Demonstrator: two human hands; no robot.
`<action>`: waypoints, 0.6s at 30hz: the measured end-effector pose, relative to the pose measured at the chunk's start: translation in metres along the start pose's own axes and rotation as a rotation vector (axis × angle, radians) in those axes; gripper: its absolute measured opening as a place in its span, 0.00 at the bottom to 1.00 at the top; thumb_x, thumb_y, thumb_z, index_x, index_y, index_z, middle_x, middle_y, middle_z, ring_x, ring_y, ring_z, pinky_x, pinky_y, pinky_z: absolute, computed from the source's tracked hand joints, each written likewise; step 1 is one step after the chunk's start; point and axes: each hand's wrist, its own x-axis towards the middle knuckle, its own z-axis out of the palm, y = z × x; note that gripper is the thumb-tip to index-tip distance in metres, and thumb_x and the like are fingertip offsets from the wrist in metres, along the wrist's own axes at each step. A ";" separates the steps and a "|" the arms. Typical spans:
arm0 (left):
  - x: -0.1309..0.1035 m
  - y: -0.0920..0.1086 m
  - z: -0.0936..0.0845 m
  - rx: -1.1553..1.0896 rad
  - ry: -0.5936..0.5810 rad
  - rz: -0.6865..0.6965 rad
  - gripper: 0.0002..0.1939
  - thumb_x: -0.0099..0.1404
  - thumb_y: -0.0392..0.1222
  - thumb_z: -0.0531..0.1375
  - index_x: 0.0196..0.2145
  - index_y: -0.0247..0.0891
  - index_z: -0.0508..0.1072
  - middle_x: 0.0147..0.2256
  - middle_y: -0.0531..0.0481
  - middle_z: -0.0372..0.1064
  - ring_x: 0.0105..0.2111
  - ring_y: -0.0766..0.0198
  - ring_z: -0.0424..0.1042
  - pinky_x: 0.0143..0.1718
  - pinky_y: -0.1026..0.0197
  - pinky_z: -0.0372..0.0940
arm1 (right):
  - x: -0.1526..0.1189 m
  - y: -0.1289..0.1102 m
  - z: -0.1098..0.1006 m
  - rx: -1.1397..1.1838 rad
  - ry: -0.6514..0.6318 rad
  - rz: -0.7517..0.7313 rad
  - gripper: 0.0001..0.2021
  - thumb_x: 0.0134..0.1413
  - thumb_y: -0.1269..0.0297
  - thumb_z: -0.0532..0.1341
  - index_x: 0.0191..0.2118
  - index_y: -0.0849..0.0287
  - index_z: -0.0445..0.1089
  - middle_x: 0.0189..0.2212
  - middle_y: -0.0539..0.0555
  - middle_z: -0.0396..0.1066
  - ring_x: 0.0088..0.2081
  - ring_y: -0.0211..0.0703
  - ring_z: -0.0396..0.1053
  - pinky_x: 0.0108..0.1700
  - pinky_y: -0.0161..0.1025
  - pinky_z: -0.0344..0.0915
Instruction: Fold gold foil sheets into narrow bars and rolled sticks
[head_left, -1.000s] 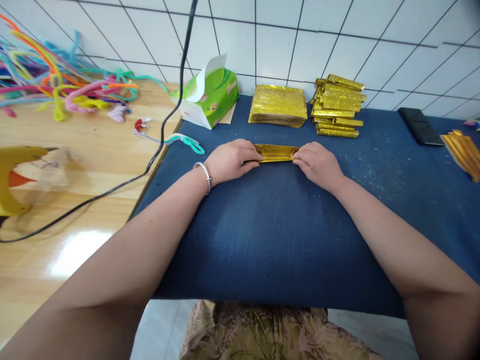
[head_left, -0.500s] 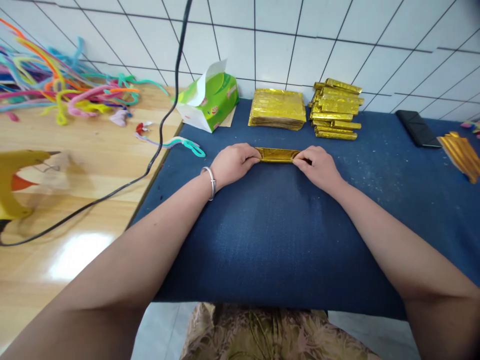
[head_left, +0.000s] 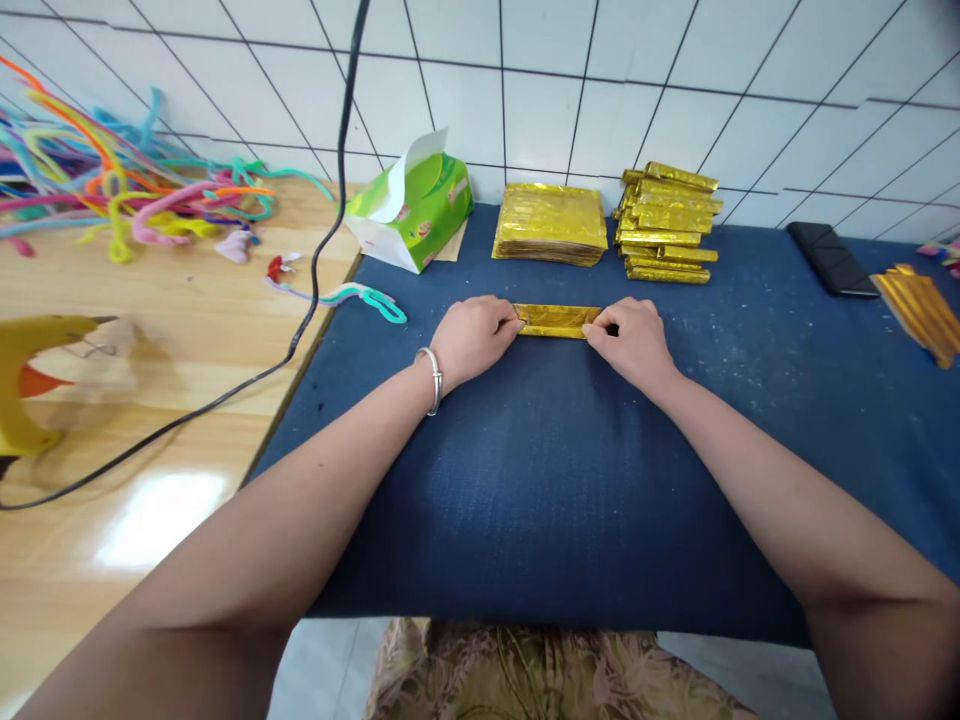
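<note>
A strip of folded gold foil paper (head_left: 555, 321) lies flat on the dark blue cloth (head_left: 525, 480), a narrow fold running along its near edge. My left hand (head_left: 478, 338), with a silver bangle at the wrist, pinches the strip's left end between thumb and fingers. At the right end, my right hand (head_left: 631, 338) grips it the same way. Both ends are hidden by my fingers. Beyond the hands sit a flat stack of gold foil sheets (head_left: 550, 222) and a pile of rolled gold foil strips (head_left: 667, 222).
A green tissue pack (head_left: 433, 205) stands by the tiled wall. Left, on the wooden table (head_left: 202, 350), are colourful pipe cleaners (head_left: 150, 215), a yellow glue gun (head_left: 34, 370) and its black cable (head_left: 304, 325). Far right lie a black phone (head_left: 831, 260) and folded gold strips (head_left: 916, 310).
The strip now lies flatter and slightly nearer me, with more of its face and near fold showing. Both hands keep their hold at its ends. The camera view has shifted slightly.
</note>
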 end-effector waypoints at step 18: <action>-0.004 0.004 -0.020 0.097 -0.164 -0.171 0.11 0.63 0.46 0.53 0.31 0.37 0.72 0.31 0.49 0.72 0.27 0.66 0.66 0.28 0.64 0.56 | -0.003 -0.010 -0.002 -0.002 -0.057 0.000 0.14 0.50 0.52 0.61 0.22 0.55 0.69 0.29 0.54 0.68 0.38 0.48 0.61 0.42 0.45 0.55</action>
